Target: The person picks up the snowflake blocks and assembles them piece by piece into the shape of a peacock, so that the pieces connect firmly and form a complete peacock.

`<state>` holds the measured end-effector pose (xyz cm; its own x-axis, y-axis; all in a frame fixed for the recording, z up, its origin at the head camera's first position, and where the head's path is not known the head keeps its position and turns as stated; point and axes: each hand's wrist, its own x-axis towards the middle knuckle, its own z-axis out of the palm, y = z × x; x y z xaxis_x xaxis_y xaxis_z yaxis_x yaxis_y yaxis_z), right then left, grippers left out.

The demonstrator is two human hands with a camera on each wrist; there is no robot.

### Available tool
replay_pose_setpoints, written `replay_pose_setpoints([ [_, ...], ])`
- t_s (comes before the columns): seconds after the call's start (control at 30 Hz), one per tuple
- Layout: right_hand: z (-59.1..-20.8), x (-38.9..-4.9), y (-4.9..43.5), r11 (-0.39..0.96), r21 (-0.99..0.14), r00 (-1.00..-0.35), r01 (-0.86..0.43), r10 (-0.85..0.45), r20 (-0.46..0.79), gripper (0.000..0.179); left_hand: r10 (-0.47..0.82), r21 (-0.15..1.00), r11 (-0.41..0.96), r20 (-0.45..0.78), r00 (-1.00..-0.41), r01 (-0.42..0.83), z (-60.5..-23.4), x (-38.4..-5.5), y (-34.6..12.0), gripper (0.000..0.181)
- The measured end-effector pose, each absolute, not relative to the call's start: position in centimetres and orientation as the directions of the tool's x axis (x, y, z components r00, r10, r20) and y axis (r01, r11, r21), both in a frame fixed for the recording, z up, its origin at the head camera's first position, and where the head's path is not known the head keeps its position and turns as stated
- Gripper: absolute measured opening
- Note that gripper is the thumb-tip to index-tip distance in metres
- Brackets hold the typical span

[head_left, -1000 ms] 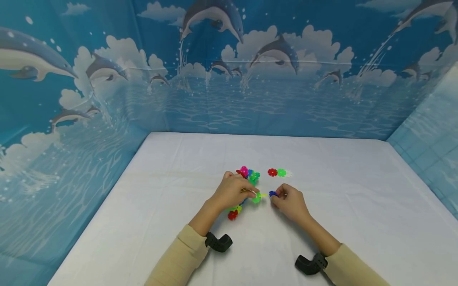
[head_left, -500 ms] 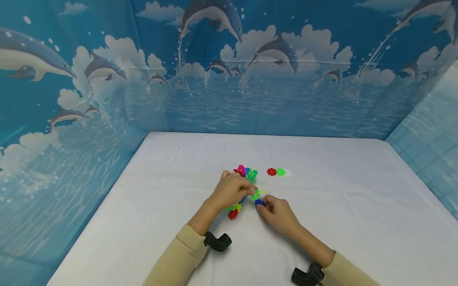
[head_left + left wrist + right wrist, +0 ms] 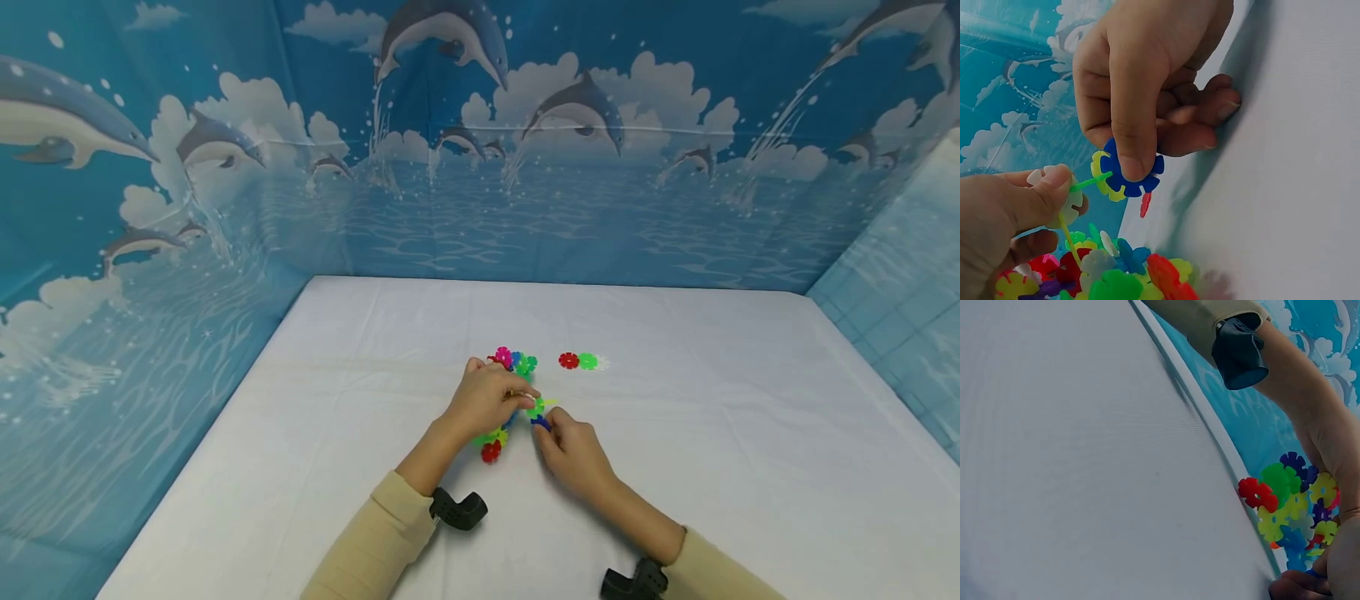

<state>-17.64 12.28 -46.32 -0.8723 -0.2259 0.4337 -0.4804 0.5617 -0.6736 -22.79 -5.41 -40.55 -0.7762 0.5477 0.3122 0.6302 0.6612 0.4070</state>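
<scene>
My left hand (image 3: 487,396) pinches a white notched flower disc (image 3: 1073,201) that belongs to a cluster of interlocking plastic flower discs (image 3: 1110,281). A green disc (image 3: 1090,181), seen edge-on in the left wrist view, sticks out of the white one, with a yellow disc (image 3: 1099,170) beyond it. Between thumb and fingers my right hand (image 3: 577,454) pinches a blue disc (image 3: 1147,185), whose rim meets the green disc's edge. The multicoloured cluster also shows in the right wrist view, where a red disc (image 3: 1258,494) juts from its side; my left hand partly hides it in the head view.
Beyond the hands, a red disc (image 3: 569,361), a green disc (image 3: 588,362) and a white disc (image 3: 604,363) lie in a row on the white tablecloth (image 3: 712,400). A dolphin-print curtain (image 3: 480,225) stands behind the table. Black cameras (image 3: 459,510) are strapped at both wrists.
My right hand has moved left and slightly nearer with the blue disc, bringing it up against the green disc. The left hand has stayed almost in place, holding the cluster.
</scene>
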Motion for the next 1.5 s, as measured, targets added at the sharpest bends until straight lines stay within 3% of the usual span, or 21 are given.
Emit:
replay_pose_setpoints([
  [0.47,-47.3,-17.9,12.1,0.521,-0.569,-0.741,-0.636,-0.206,0.639,0.026,0.544,0.389,0.665,0.334,-0.77,0.638,-40.7,-22.8,-4.7,0.015],
  [0.73,-47.3,-18.0,12.1,0.509,-0.617,-0.783,-0.6,-0.213,0.585,0.023,0.561,0.378,0.681,0.282,-0.778,0.627,-40.6,-22.7,-5.1,0.017],
  [0.93,-47.0,-18.1,12.3,0.588,-0.633,-0.848,-0.504,-0.196,0.493,0.022,0.593,0.303,0.685,0.298,-0.748,0.663,-40.3,-22.7,-5.6,0.025],
  [1.03,-46.7,-18.1,12.4,0.643,-0.629,-0.884,-0.437,-0.178,0.432,0.017,0.53,0.388,0.669,0.348,-0.773,0.634,-40.0,-23.2,-6.5,0.029],
  [1.1,-46.5,-18.1,12.4,0.674,-0.619,-0.898,-0.403,-0.159,0.411,0.014,0.451,0.491,0.659,0.35,-0.821,0.57,-39.9,-23.8,-7.4,0.029],
  [1.27,-46.5,-18.0,12.5,0.698,-0.598,-0.89,-0.394,-0.128,0.438,0.032,0.26,0.71,0.647,0.137,-0.956,0.278,-40.9,-25.1,-9.6,0.031],
  [1.37,-46.6,-18.2,12.5,0.677,-0.609,-0.878,-0.413,-0.119,0.463,0.036,0.26,0.78,0.605,-0.005,-0.966,0.159,-41.9,-25.9,-10.3,0.032],
  [1.5,-46.5,-18.6,12.5,0.655,-0.636,-0.88,-0.409,-0.1,0.464,0.029,0.332,0.835,0.539,-0.09,-0.939,0.111,-42.8,-26.5,-10.6,0.031],
])
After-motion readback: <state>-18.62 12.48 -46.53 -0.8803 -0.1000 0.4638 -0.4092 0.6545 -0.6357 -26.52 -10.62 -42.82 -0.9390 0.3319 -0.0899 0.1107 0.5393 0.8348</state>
